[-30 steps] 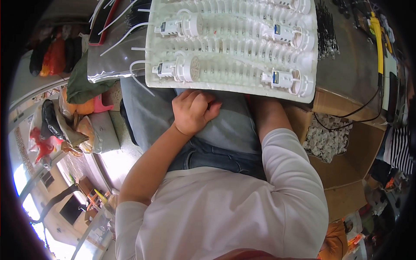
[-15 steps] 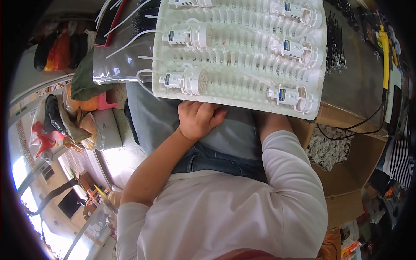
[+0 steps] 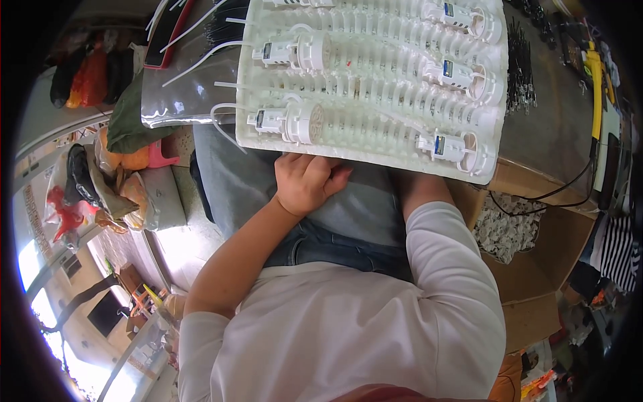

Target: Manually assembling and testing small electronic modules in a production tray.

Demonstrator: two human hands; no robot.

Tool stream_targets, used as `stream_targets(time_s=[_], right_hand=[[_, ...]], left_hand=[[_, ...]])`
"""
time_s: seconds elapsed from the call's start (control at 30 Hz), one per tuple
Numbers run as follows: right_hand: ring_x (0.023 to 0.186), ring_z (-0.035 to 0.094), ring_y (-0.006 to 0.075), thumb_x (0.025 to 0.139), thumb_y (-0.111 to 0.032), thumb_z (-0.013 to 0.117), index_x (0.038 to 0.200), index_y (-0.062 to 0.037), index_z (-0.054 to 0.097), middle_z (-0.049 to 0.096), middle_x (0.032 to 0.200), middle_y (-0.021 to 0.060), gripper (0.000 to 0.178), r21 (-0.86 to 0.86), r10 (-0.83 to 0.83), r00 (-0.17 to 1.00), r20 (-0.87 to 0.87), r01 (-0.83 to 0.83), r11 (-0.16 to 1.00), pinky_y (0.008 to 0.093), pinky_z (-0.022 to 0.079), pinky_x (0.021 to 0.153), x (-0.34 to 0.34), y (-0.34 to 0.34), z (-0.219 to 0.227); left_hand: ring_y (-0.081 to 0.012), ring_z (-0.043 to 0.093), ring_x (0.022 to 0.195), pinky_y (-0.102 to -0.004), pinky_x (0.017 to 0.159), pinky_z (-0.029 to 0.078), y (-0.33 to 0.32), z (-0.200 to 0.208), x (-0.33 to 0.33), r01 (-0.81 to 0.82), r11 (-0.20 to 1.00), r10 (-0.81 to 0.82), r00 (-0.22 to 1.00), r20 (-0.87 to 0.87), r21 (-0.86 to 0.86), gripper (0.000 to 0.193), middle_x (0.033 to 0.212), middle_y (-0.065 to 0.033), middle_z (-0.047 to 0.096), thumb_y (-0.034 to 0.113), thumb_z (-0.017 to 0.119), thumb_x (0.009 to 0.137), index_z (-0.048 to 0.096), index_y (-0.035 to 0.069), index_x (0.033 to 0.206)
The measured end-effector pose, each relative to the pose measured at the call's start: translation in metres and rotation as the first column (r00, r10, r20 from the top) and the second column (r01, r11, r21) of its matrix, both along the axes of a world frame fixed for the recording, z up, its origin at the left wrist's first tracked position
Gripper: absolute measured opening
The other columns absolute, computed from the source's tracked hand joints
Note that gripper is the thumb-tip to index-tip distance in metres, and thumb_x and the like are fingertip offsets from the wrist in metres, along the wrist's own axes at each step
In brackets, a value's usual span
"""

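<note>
A white foam tray [image 3: 375,149] lies across the top of the view, its near edge reaching out over my lap. Several white plastic cylindrical fittings, such as a fitting [image 3: 287,124] at the near left and a fitting [image 3: 450,148] at the near right, rest in its ribbed rows. Thin white tubes [image 3: 226,115] stick out past its left side. Just below the near edge is my left hand [image 3: 305,182], its fingers curled and their tips partly hidden; whatever they hold, if anything, cannot be made out. My right forearm [image 3: 429,189] runs beneath the tray, which hides that hand.
Clear plastic sheeting [image 3: 191,100] covers the table's left part. Black wire bundles [image 3: 519,70] and a yellow-handled tool [image 3: 595,87] lie on the right. An open cardboard box [image 3: 542,268] and many small white parts [image 3: 509,228] are below. Filled bags [image 3: 134,194] stand at left.
</note>
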State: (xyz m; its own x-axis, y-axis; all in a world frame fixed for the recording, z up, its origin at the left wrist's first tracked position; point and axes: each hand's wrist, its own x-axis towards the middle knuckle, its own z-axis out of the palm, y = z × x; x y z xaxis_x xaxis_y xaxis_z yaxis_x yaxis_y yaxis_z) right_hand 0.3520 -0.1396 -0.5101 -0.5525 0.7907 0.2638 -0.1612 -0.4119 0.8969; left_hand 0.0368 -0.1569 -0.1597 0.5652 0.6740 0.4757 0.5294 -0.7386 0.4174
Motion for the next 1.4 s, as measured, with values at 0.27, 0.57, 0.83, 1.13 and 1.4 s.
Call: stream_targets(time_s=[0.27,0.57,0.83,1.13,1.4], right_hand=[[0.129,0.055,0.0283,0.103,-0.054,0.046,0.153,-0.0090,0.041,0.049,0.147,0.0176,0.067,-0.010,-0.025,0.997,0.079,0.026,1.000,0.0490,0.046,0.109,-0.013,-0.001,0.001],[0.131,0.053,0.0286,0.103,-0.055,0.045,0.153,-0.0093,0.040,0.048,0.149,0.0170,0.068,-0.034,-0.064,0.982,0.179,0.072,0.997,0.0490,0.044,0.110,0.011,0.000,-0.005],[0.132,0.051,0.0289,0.103,-0.055,0.044,0.154,-0.0095,0.039,0.046,0.150,0.0166,0.069,-0.048,-0.115,0.958,0.263,0.132,0.990,0.0490,0.042,0.112,-0.027,-0.008,0.005],[0.134,0.048,0.0292,0.102,-0.056,0.043,0.154,-0.0098,0.038,0.044,0.152,0.0160,0.070,-0.055,-0.175,0.913,0.368,0.209,0.976,0.0490,0.039,0.113,-0.039,-0.008,0.008],[0.136,0.046,0.0294,0.102,-0.056,0.042,0.155,-0.0100,0.037,0.043,0.153,0.0155,0.070,-0.057,-0.203,0.875,0.440,0.253,0.966,0.0490,0.037,0.115,-0.037,-0.031,0.013]], left_hand=[[-0.0249,0.066,0.064,-0.0371,0.061,0.054,0.001,0.002,0.002,0.000,1.000,0.001,1.000,0.019,-0.019,0.026,0.075,-0.0017,0.067,0.026,0.080,0.078,0.070,0.011,0.096],[-0.0251,0.066,0.064,-0.0372,0.061,0.054,0.003,0.000,0.002,0.013,1.000,-0.014,0.999,0.029,0.003,0.025,0.073,-0.0017,0.066,0.027,0.081,0.077,0.070,0.011,0.094],[-0.0254,0.065,0.063,-0.0375,0.060,0.053,0.002,-0.004,-0.001,0.007,1.000,-0.007,1.000,0.021,-0.004,0.025,0.072,-0.0033,0.066,0.024,0.083,0.074,0.068,0.010,0.090],[-0.0260,0.063,0.060,-0.0368,0.056,0.050,0.003,0.002,-0.001,0.025,1.000,-0.025,1.000,0.012,-0.005,0.023,0.070,-0.0041,0.065,0.021,0.083,0.074,0.065,0.010,0.085],[-0.0260,0.064,0.060,-0.0364,0.056,0.050,0.002,0.001,-0.001,0.020,1.000,-0.020,1.000,0.024,-0.002,0.023,0.070,-0.0043,0.065,0.020,0.083,0.075,0.065,0.010,0.084]])
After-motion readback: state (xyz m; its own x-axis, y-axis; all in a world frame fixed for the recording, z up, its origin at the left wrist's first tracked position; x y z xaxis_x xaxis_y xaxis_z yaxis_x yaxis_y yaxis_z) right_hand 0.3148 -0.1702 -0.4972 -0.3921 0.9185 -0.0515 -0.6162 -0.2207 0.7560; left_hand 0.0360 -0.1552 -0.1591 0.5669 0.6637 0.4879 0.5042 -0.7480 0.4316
